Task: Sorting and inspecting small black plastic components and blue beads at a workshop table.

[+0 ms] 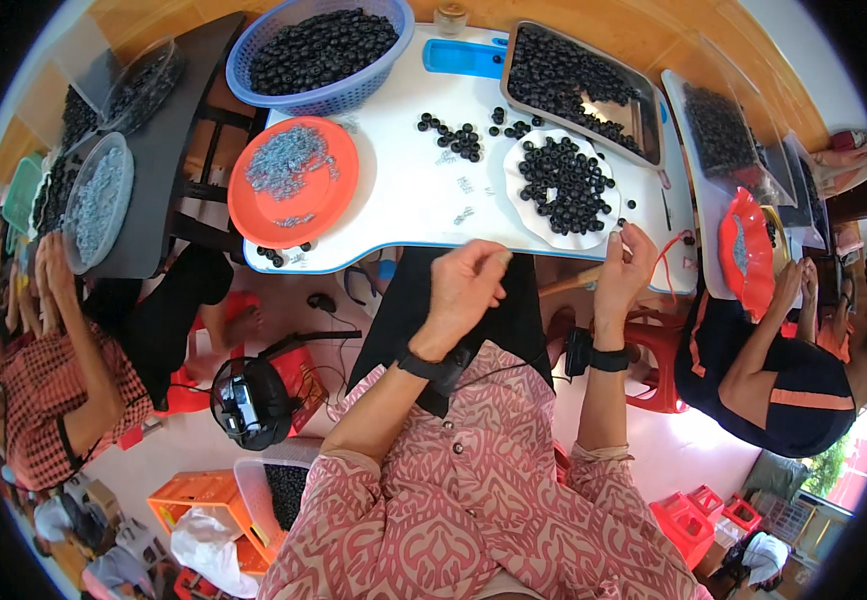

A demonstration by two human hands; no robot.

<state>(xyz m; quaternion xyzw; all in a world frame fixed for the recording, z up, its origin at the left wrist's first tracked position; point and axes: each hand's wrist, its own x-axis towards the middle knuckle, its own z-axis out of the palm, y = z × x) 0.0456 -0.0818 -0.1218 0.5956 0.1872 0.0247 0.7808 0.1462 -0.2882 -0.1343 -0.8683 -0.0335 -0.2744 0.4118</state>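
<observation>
My left hand [469, 290] is raised at the table's front edge, fingers curled in and thumb pressed to them; whatever they hold is too small to make out. My right hand [628, 268] is pinched beside the white scalloped plate [516, 212], a small dark spot showing at its fingertips. Black ring-shaped pieces [566, 190] are heaped on that plate. Loose black pieces [462, 142] and small clear pieces [465, 185] lie farther back on the white table [394, 190]. An orange-red plate [250, 215] at the left carries a pile of clear pieces [289, 160].
A blue basket [319, 97] and a metal tray [651, 105], both with black pieces, stand at the back. Near them are a blue tray [459, 58] and a glass jar [450, 18]. People sit at tables left [64, 390] and right [784, 370]. A red stool [654, 350] stands below.
</observation>
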